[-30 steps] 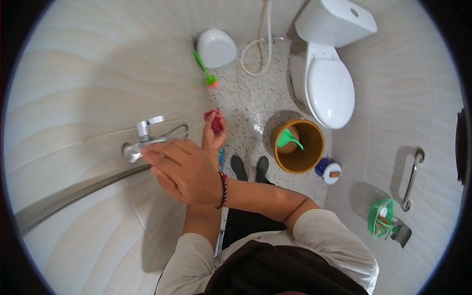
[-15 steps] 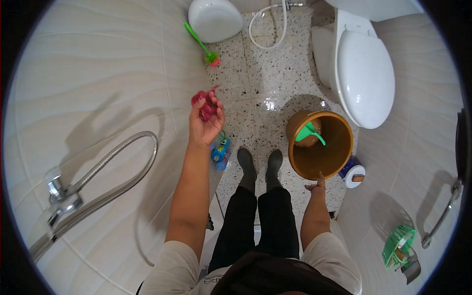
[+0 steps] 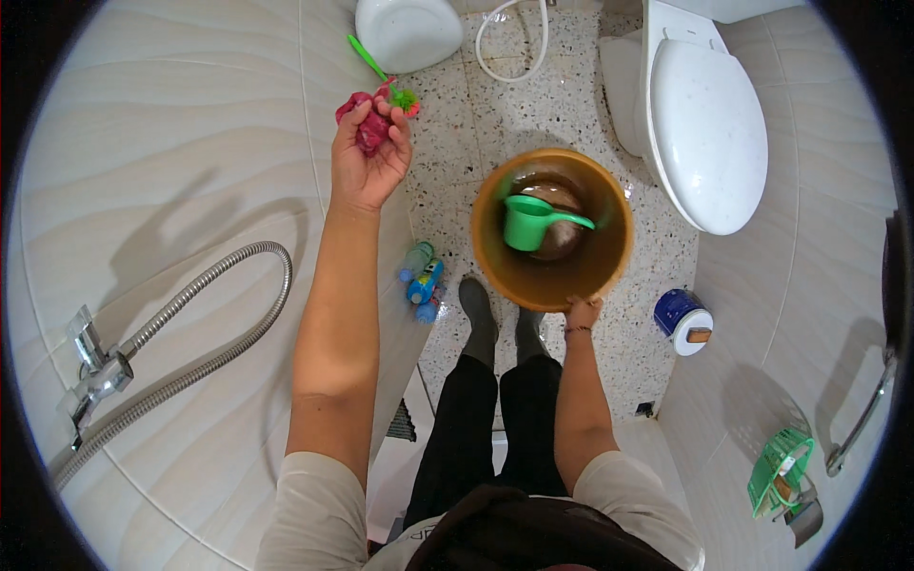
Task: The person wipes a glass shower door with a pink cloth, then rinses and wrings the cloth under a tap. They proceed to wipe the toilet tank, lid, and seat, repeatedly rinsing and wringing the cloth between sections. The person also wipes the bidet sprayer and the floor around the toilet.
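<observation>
My left hand (image 3: 369, 176) is raised near the left wall, fingers curled round a crumpled dark-pink thing (image 3: 371, 135). It looks soft and a little shiny; whether it is cloth or a packet I cannot tell. At the near rim of a brown bucket (image 3: 614, 247), my right hand (image 3: 584, 312) grips the edge. The bucket is just beyond my boots, its mouth facing up. Inside it lies a green dipper (image 3: 526, 224) with its handle pointing right, over some water at the bottom.
A white toilet (image 3: 709, 133) with its lid down stands far right. Beyond my left hand are a green brush (image 3: 405, 101) and white basin (image 3: 409, 33). Bottles (image 3: 424, 281) line the left wall; a blue-and-white tub (image 3: 676, 309) is right. A metal hose (image 3: 286, 276) loops left.
The bucket has swung left and its mouth has turned more upward, with my right hand on its rim. My left hand has moved away and slightly left, still holding the pink thing.
</observation>
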